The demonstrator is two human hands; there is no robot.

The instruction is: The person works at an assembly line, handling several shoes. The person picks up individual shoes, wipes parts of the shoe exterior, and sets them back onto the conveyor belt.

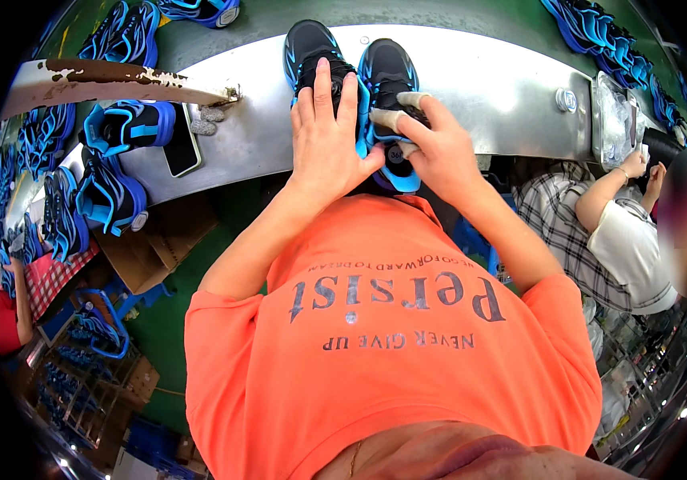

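Observation:
Two black sneakers with bright blue trim stand side by side on the metal bench, toes pointing away from me. My left hand [327,136] lies over the laces and opening of the left sneaker [309,50], fingers stretched out; its thumb reaches toward the other shoe. With pale covers on several fingertips, my right hand [439,144] grips the right sneaker [390,70] around its opening, fingers bent. A round sticker shows inside that shoe's heel. Much of the left shoe is hidden beneath my hand.
A rusty white metal bar [119,84] crosses the bench [487,88] at left, near a phone [182,148] and more sneakers [123,128]. Sticker roll [566,100] and plastic tray [615,120] sit at right. Co-workers flank me; shoe rows [599,40] line the far side.

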